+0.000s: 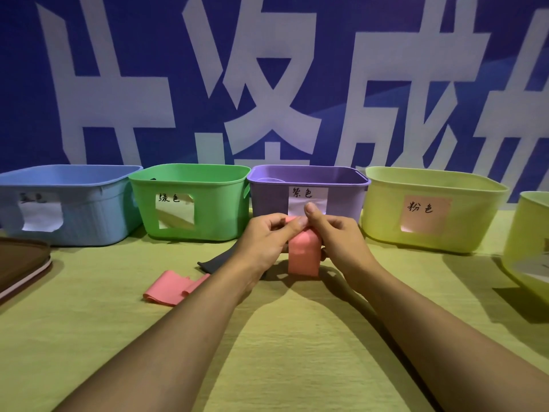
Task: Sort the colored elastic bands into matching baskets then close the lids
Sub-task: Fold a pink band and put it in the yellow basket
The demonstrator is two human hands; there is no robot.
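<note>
My left hand (pixel 264 239) and my right hand (pixel 335 233) together pinch the top of a pink elastic band (pixel 303 257), which hangs folded between them in front of the purple basket (pixel 267 200). A second pink band (pixel 172 288) lies flat on the table to the left. Partly hidden under my left wrist is a dark grey band (pixel 218 261). Along the back stand a blue basket (pixel 89 215), a green basket (pixel 219 209), the purple one, and a yellow-green basket with a pink label (pixel 475 215).
Another yellow-green basket (pixel 525 233) is cut off at the right edge. A brown lid (pixel 20 263) lies at the left edge. The table (pixel 282 352) wears a yellow-green cloth; a blue banner with white characters hangs behind the baskets.
</note>
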